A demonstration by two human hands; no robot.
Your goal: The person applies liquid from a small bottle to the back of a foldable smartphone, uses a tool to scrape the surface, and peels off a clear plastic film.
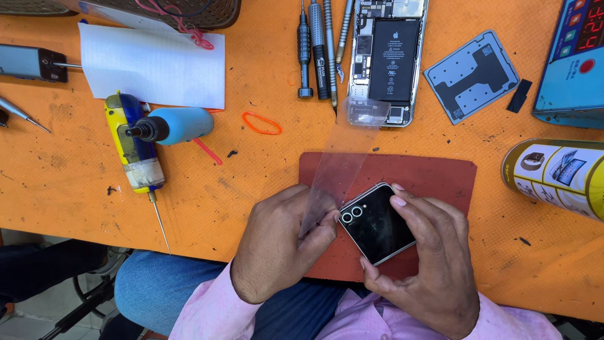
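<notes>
R hand (pixel 434 261) grips small square black flip phone (pixel 377 223) over red-brown rubber mat (pixel 440 179); L hand (pixel 283 242) pinches clear plastic film strip (pixel 343 164) touching phone's corner, on orange counter (pixel 75 182).

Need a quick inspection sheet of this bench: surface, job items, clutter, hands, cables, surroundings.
Surface: orange bench mat, scuffed, with a red pad near the front edge.
Job's things: small black phone with two camera lenses, over the red pad; clear film strip rising from its corner.
Clutter: opened phone, screwdrivers, grey shield plate, blue bottle, yellow-blue tool, paper sheet, orange rubber band, printed can.
Grippers: left hand pinches the film; right hand holds the phone.
Cables: nothing seen.
Surroundings: blue device at the right edge; dark basket at the top edge.
</notes>
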